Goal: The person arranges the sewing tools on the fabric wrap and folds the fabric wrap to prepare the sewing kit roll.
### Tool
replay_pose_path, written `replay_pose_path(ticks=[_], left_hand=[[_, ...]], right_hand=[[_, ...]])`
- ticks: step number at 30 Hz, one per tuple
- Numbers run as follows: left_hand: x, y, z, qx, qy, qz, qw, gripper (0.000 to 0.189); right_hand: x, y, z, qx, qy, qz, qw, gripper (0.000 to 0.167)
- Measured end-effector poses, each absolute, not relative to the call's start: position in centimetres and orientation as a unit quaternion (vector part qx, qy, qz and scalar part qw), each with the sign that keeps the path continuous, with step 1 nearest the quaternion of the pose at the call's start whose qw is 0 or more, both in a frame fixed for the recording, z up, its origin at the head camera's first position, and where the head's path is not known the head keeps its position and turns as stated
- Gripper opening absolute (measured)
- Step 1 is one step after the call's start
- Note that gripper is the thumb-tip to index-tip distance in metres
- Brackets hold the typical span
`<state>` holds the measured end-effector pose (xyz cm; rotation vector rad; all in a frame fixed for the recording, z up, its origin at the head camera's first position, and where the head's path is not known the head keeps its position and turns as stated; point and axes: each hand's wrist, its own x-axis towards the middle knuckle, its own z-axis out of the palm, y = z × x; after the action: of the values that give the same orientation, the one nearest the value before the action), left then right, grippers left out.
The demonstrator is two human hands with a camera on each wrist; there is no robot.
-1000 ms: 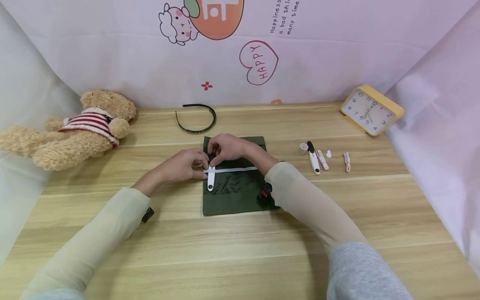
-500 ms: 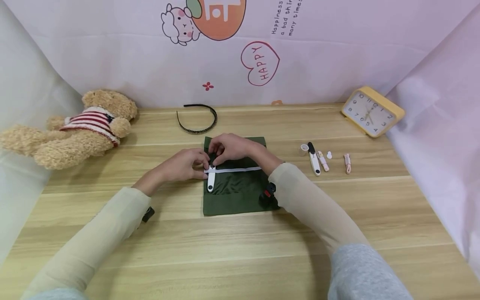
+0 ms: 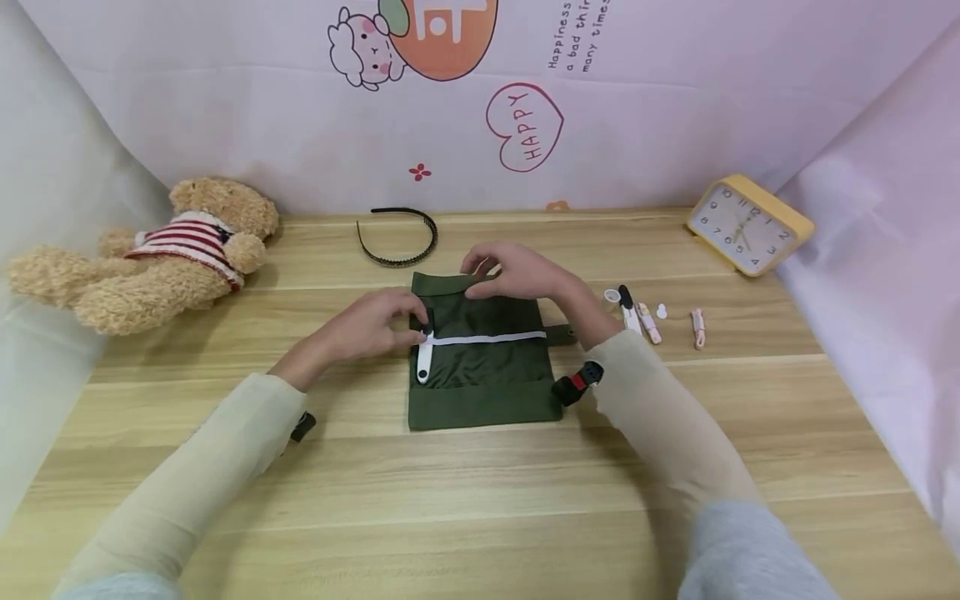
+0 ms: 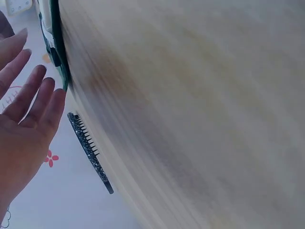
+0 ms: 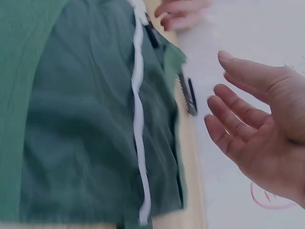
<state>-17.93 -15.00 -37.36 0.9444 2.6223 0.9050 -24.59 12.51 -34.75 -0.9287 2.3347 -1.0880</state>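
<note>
A dark green fabric roll pouch lies unfolded on the table, a white elastic band running across it. Under the band at its left side sits a slim white tool with a black end; its kind is unclear. My left hand is at the pouch's left edge, thumb and forefinger near the band and the tool's black end. In the left wrist view its fingers are loosely extended. My right hand hovers near the pouch's top flap, holding nothing, its fingers relaxed in the right wrist view.
Right of the pouch lie a second black-and-white tool, a small white round item, and pinkish bundles. A black headband lies behind. A teddy bear is at left, a yellow clock at back right.
My right hand has let go of the tool's black end and moved right and up, uncovering the pouch's right side and strap. My left hand stays near the band, its fingers slightly shifted.
</note>
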Motion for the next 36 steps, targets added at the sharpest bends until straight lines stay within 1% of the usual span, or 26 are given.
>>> replay_pose_path(ticks=[9, 21, 28, 32, 36], left_hand=[[-17.9, -14.5, -37.0, 0.314, 0.895, 0.303, 0.097, 0.032], [-18.1, -14.1, -37.5, 0.331, 0.891, 0.297, 0.091, 0.039], [-18.0, -13.9, -37.9, 0.339, 0.895, 0.274, 0.098, 0.046], [-17.9, -13.8, -38.0, 0.348, 0.897, 0.254, 0.1, 0.048], [-17.8, -13.7, -38.0, 0.353, 0.896, 0.246, 0.106, 0.048]], right_hand=[[-23.8, 17.7, -34.3, -0.289, 0.854, -0.403, 0.156, 0.036], [-23.4, 22.0, -34.1, -0.24, 0.876, -0.398, 0.127, 0.035], [-23.0, 24.1, -33.7, -0.211, 0.888, -0.389, 0.121, 0.038], [-23.0, 25.6, -33.9, -0.202, 0.892, -0.387, 0.12, 0.038], [-22.9, 27.2, -34.3, -0.186, 0.905, -0.364, 0.12, 0.041]])
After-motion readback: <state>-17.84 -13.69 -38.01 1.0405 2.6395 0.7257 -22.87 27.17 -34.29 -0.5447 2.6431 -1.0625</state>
